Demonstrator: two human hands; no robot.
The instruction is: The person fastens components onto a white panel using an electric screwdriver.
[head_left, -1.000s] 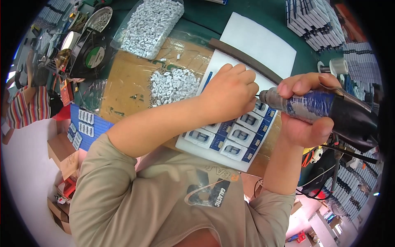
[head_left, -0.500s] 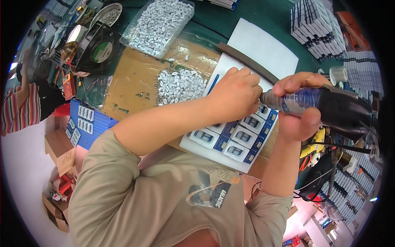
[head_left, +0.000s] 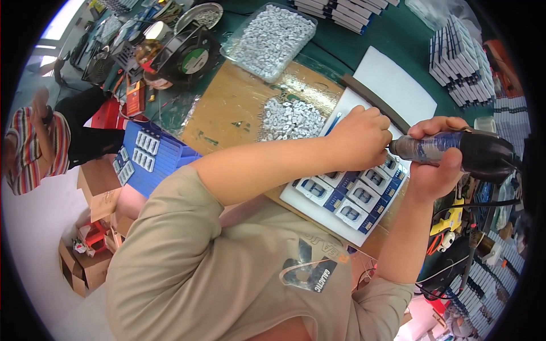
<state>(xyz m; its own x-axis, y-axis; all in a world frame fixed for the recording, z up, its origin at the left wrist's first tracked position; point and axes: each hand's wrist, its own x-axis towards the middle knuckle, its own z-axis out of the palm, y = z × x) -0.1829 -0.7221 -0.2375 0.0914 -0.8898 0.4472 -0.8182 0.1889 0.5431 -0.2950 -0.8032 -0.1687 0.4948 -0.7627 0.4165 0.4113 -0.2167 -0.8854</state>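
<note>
At the far left, another person in a striped top (head_left: pixel 34 136) is beside open cardboard boxes (head_left: pixel 85 267). Next comes a blue tray (head_left: pixel 165 179) bearing small white units (head_left: pixel 147 142) in groups. On the dark green counter (head_left: pixel 392 42), a black fan (head_left: pixel 190 59) leans near a metal bowl (head_left: pixel 181 25) of small parts, and right of these sits a clear tub (head_left: pixel 227 52) heaped with small white pieces (head_left: pixel 273 40). Below the tub, a brown board (head_left: pixel 219 108) carries a loose pile of similar pieces (head_left: pixel 290 119).

The left hand (head_left: pixel 363 139) is over a white panel (head_left: pixel 301 206) with rows of blue-and-white modules (head_left: pixel 363 194). Its fingers curl downward; whether its grip pinches anything cannot be told. A dark bar (head_left: pixel 378 102) lies just beyond it, along a white sheet (head_left: pixel 401 82).

The right hand (head_left: pixel 435 173) has its grip wrapped around a taped power driver (head_left: pixel 449 148), held sideways, its nose just beside the left fingers. Farther right are stacked units (head_left: pixel 458 62) and, lower down, a yellow tool (head_left: pixel 450 219).
</note>
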